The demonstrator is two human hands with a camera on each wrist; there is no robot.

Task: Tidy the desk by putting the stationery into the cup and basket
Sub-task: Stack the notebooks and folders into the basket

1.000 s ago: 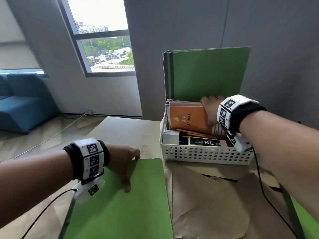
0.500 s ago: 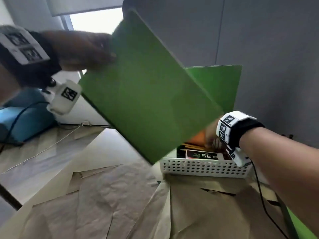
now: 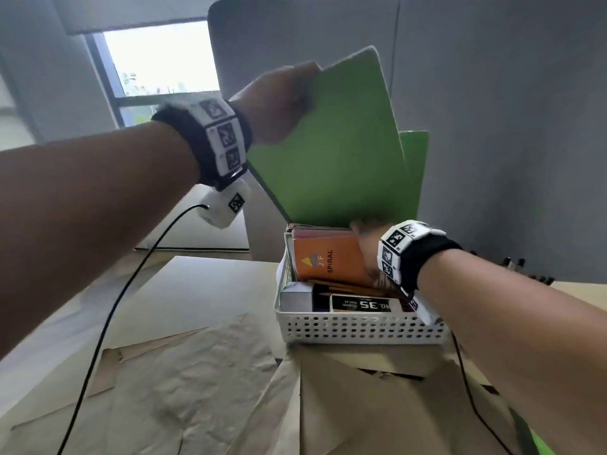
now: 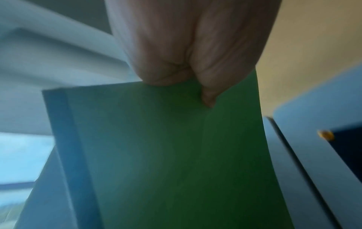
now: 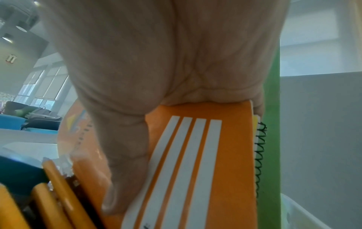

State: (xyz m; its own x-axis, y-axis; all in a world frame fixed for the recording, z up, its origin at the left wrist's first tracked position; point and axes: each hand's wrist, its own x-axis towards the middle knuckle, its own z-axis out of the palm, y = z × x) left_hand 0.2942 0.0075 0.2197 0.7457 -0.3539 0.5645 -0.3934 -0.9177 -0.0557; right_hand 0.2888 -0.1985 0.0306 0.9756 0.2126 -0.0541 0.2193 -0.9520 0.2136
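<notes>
— Notebook [image 3: 331,142], green cover, up in the air over the back of the white basket [image 3: 361,326]. Left hand [image 3: 279,103] has it by the top edge, thumb on one face and fingers curled over the other, near a corner.

— How's it hanging?

— Tilted, lower edge down among the books standing in the basket. From the left wrist view it hangs flat and straight below the pinch, no sag that I can see. I'd judge it a thin hardback or stiff board cover: light, rigid enough to steer from one edge.

— Slippery?

— Cover looks matte. Held by a corner it could swing, so a grip nearer the middle of the top edge would keep it squarer going in. Not fragile, though a corner could catch and bend.

— And the right hand [image 3: 368,247]?

— In the basket, clamped over the top of the orange spiral notebook [image 3: 325,261]: thumb lies down its front, fingers wrapped behind. Looks to me like it's tipping that one forward to open a slot. Another green book [image 3: 415,165] stands upright right behind it.

— What else is in there?

— Yellow pencils [image 5: 58,193] lying in front of the orange cover, and a staples box [image 3: 359,304] and a grey box [image 3: 295,300] along the front wall. Basket sits on a surface covered in crumpled brown paper [image 3: 197,389].

— Room for it?

— Tight, I'd guess. The wire spiral [image 5: 260,156] on the orange one is the likely snag; best slid in flat against the standing green book.
</notes>
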